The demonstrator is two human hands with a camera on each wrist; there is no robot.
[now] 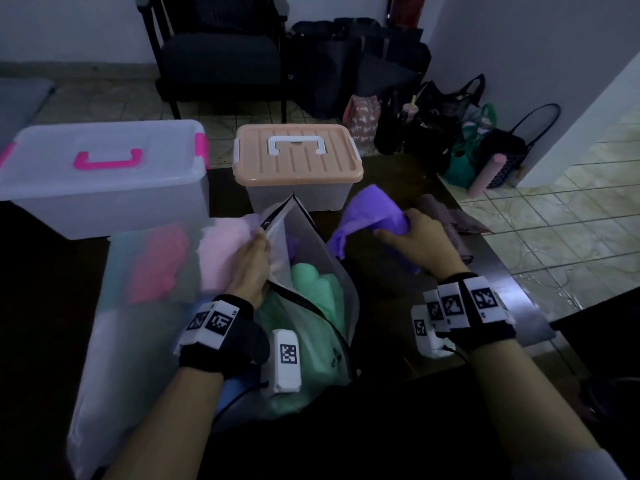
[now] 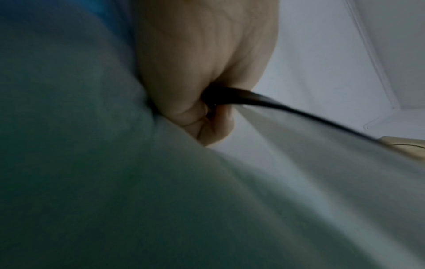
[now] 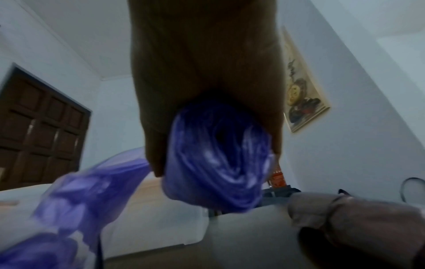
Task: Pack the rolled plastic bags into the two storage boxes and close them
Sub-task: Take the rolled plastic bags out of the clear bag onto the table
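Hands both grip: right hand [image 1: 412, 237] around purple roll [image 3: 218, 160], left hand [image 1: 251, 268] pinching pouch [image 1: 311, 258] rim — light, soft, slippery film, best held mid-roll.

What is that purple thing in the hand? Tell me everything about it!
The purple roll is a roll of thin, shiny, crinkly plastic bags. The right hand grips its rolled end, fingers curled round it; the right wrist view shows the layers wound in a spiral. A loose tail hangs off toward the left. It is held above the dark table, in front of the closed peach-lidded box and beside the open translucent pouch. It is not in a box yet.
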